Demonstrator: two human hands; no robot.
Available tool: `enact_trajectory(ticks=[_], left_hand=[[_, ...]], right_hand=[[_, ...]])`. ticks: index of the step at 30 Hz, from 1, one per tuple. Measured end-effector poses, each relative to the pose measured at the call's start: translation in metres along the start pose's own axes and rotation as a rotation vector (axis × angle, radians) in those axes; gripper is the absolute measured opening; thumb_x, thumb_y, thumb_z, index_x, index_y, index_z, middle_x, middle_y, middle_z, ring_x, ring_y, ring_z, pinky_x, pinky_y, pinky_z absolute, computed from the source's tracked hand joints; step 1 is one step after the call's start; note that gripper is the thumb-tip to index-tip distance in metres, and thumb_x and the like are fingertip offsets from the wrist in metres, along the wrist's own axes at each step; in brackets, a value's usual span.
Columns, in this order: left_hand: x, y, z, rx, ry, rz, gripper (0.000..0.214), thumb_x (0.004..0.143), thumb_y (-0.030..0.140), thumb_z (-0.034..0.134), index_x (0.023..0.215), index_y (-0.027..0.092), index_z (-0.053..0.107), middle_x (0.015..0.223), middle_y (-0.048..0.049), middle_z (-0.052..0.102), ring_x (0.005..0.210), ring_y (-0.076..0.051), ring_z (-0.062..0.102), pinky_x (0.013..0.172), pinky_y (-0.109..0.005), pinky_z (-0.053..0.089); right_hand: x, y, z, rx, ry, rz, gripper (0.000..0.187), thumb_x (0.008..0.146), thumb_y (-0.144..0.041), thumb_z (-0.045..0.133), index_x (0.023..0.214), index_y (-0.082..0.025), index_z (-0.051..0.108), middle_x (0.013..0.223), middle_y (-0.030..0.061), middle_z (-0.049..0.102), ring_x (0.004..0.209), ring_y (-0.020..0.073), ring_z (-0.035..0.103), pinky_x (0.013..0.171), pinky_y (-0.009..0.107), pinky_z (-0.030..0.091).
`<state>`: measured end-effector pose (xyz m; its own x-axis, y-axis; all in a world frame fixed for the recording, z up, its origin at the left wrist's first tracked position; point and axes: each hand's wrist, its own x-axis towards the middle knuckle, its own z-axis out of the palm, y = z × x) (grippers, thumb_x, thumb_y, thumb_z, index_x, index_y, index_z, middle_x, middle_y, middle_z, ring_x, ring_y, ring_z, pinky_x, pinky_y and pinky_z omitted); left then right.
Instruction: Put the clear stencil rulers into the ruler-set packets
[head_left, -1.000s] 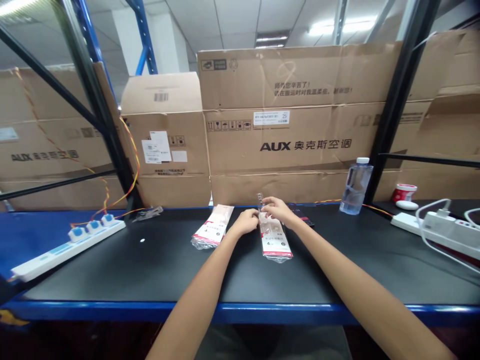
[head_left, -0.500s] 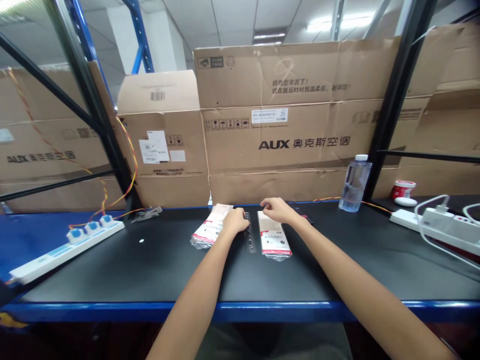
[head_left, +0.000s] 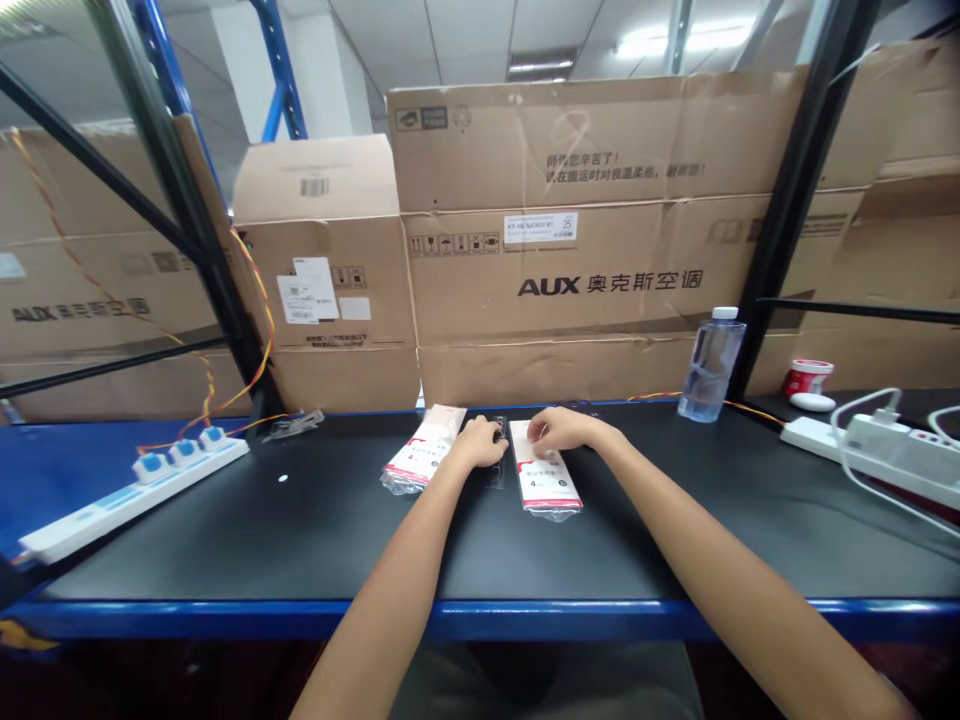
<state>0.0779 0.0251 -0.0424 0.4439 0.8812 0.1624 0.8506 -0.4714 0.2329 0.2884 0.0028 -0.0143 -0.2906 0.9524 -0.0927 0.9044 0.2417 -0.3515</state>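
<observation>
My left hand (head_left: 481, 443) is closed at the upper end of a clear plastic ruler-like strip (head_left: 493, 476), its fingers bent over it. Close by on its left lies a pile of flat packets (head_left: 417, 455) in clear wrap, with white and red print. My right hand (head_left: 568, 431) is over the upper part of another red-and-white packet (head_left: 551, 484), which lies flat with its clear wrap towards me. The thumb and fingers there are bent together in a pinch, and whatever is between them is too small to make out.
A clear bottle (head_left: 711, 365) with a white cap stands at the back right. White power strips lie at the left (head_left: 142, 500) and right (head_left: 874, 455). Large cardboard (head_left: 607, 245) closes off the back, and a blue edge (head_left: 555, 620) runs along the front.
My right hand has come down and nearer, from the packet's top end onto its upper face. My left hand has shifted slightly right, and the clear strip has slid away from me.
</observation>
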Motion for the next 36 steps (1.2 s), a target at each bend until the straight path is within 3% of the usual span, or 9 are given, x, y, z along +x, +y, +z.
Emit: enact_trajectory(ticks=[4, 9, 13, 16, 20, 24, 27, 36], left_hand=[[0.001, -0.003, 0.002, 0.005, -0.012, -0.004, 0.045, 0.092, 0.037, 0.052, 0.130, 0.017, 0.064, 0.135, -0.0160, 0.058, 0.128, -0.030, 0.054, 0.107, -0.035, 0.043], [0.003, -0.005, 0.005, -0.016, 0.000, 0.003, 0.043, 0.093, 0.035, 0.050, 0.128, 0.015, 0.064, 0.133, -0.0171, 0.059, 0.126, -0.031, 0.055, 0.107, -0.038, 0.043], [0.007, -0.007, 0.008, -0.063, 0.008, 0.033, 0.050, 0.093, 0.037, 0.052, 0.137, 0.015, 0.057, 0.135, -0.0152, 0.061, 0.127, -0.029, 0.056, 0.107, -0.035, 0.043], [0.007, -0.007, 0.007, -0.101, -0.013, 0.068, 0.054, 0.090, 0.038, 0.057, 0.141, 0.021, 0.054, 0.140, -0.0099, 0.060, 0.131, -0.028, 0.055, 0.107, -0.034, 0.044], [0.005, -0.004, 0.004, -0.135, -0.058, 0.108, 0.062, 0.082, 0.045, 0.067, 0.140, 0.029, 0.054, 0.141, -0.0035, 0.061, 0.132, -0.028, 0.054, 0.108, -0.037, 0.045], [0.002, -0.001, -0.001, -0.146, -0.100, 0.126, 0.085, 0.071, 0.057, 0.074, 0.146, 0.026, 0.048, 0.150, -0.0071, 0.052, 0.138, -0.033, 0.048, 0.112, -0.042, 0.042], [0.000, 0.000, -0.003, -0.140, -0.115, 0.127, 0.090, 0.069, 0.059, 0.075, 0.147, 0.024, 0.047, 0.152, -0.0096, 0.049, 0.140, -0.035, 0.044, 0.114, -0.043, 0.039], [-0.005, 0.003, -0.006, -0.120, -0.171, 0.166, 0.059, 0.078, 0.056, 0.071, 0.133, 0.038, 0.063, 0.154, -0.0043, 0.044, 0.144, -0.034, 0.037, 0.117, -0.045, 0.033]], right_hand=[[-0.005, -0.017, -0.003, -0.013, -0.074, -0.016, 0.020, 0.059, -0.023, 0.078, 0.078, -0.018, 0.077, 0.079, 0.0016, 0.075, 0.078, 0.0201, 0.068, 0.059, 0.023, 0.045], [-0.017, -0.040, -0.004, 0.004, -0.209, -0.076, 0.022, 0.049, -0.025, 0.082, 0.068, -0.018, 0.076, 0.066, -0.0003, 0.071, 0.067, 0.0182, 0.064, 0.054, 0.023, 0.041], [-0.019, -0.043, -0.001, 0.084, -0.226, -0.154, 0.022, 0.062, -0.030, 0.079, 0.081, -0.019, 0.078, 0.075, -0.0019, 0.075, 0.071, 0.0159, 0.068, 0.062, 0.021, 0.047], [-0.011, -0.034, 0.003, 0.086, -0.064, -0.165, 0.019, 0.081, -0.030, 0.070, 0.095, -0.018, 0.075, 0.089, 0.0007, 0.076, 0.084, 0.0171, 0.069, 0.075, 0.024, 0.052], [0.002, -0.016, 0.012, 0.005, 0.149, -0.114, 0.027, 0.096, -0.035, 0.062, 0.117, -0.017, 0.065, 0.120, 0.0085, 0.066, 0.104, 0.0220, 0.065, 0.090, 0.042, 0.055], [0.005, -0.006, 0.019, -0.053, 0.174, -0.091, 0.030, 0.098, -0.035, 0.060, 0.124, -0.020, 0.062, 0.130, 0.0097, 0.062, 0.109, 0.0229, 0.064, 0.093, 0.044, 0.055], [0.004, -0.007, 0.018, -0.104, 0.160, -0.024, 0.031, 0.097, -0.035, 0.061, 0.124, -0.019, 0.063, 0.129, 0.0095, 0.062, 0.109, 0.0229, 0.064, 0.092, 0.044, 0.055], [-0.004, -0.023, 0.010, -0.272, 0.167, 0.237, 0.032, 0.097, -0.035, 0.062, 0.125, -0.019, 0.061, 0.129, 0.0099, 0.062, 0.109, 0.0232, 0.064, 0.092, 0.044, 0.055]])
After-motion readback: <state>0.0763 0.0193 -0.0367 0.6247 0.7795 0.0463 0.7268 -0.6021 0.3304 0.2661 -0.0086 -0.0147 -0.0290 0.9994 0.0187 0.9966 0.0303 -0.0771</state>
